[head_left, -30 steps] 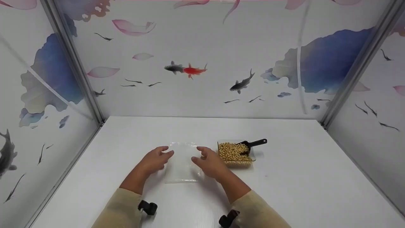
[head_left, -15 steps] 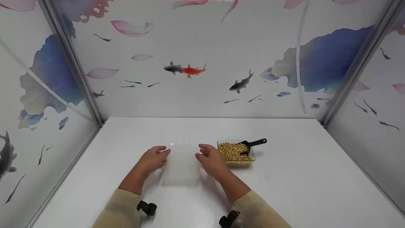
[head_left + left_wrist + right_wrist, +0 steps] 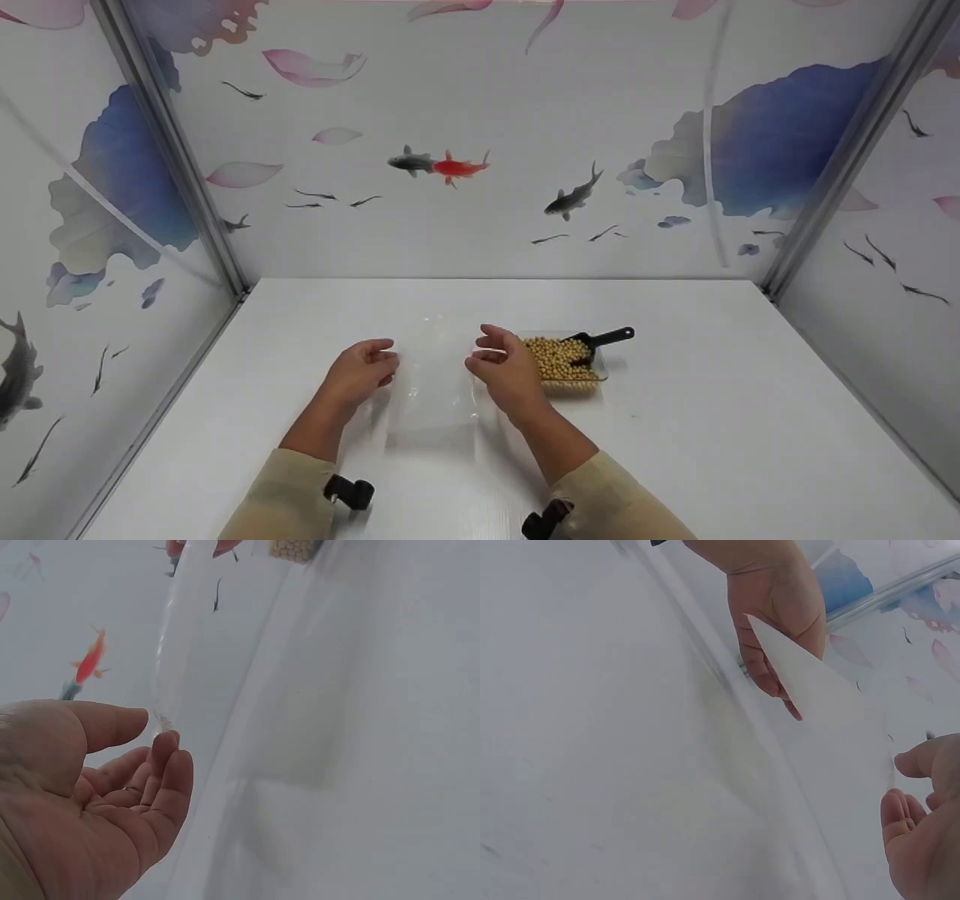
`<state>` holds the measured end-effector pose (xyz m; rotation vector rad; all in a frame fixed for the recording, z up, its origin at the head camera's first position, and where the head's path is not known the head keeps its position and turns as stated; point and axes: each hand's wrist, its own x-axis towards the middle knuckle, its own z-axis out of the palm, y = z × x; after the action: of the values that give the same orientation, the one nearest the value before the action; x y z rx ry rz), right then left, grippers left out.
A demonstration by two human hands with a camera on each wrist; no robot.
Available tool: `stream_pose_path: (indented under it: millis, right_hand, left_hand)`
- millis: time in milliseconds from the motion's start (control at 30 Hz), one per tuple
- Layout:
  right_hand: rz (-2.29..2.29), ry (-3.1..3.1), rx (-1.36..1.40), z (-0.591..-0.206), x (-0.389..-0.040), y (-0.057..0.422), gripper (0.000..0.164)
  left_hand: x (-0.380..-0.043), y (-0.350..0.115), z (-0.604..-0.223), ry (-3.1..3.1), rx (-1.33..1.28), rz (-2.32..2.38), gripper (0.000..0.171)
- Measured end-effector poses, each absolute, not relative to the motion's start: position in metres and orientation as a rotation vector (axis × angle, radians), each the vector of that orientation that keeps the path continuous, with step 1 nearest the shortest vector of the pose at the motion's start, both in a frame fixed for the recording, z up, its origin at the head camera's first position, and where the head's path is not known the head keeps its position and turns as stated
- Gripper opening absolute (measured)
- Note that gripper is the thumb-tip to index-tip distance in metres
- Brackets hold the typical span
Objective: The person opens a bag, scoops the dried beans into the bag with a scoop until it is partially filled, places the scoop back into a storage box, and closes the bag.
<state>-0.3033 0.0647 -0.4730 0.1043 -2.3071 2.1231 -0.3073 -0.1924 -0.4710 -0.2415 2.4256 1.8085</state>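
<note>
Apparently early stage: clear plastic bag spans gap between left hand and right hand, above white tabletop. Each grip part-closed, thumb and curled fingers slightly apart, bag's edge at fingertips; how firmly pinched, cannot tell. Bag held up, looks empty; whether mouth is spread, unclear. Beside right hand, yellowish beans fill much of clear container, black scoop resting in them, handle free. Beans and scoop untouched.
</note>
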Motion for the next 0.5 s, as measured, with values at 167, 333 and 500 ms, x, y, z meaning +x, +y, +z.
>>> stream_pose_path:
  millis: [167, 333, 500]
  right_hand:
    - [2.117, -2.280, 0.074, -0.470, -0.304, 0.066, 0.049]
    - [2.046, -2.301, 0.030, -0.466, -0.304, 0.076, 0.032]
    - [1.984, -2.315, -0.039, -0.455, -0.305, 0.100, 0.026]
  left_hand:
    - [-0.307, -0.189, -0.469, 2.402, -0.254, 1.890, 0.035]
    - [-0.311, -0.176, -0.460, 2.371, -0.248, 1.973, 0.025]
    - [-0.313, -0.153, -0.446, 2.365, -0.191, 2.026, 0.024]
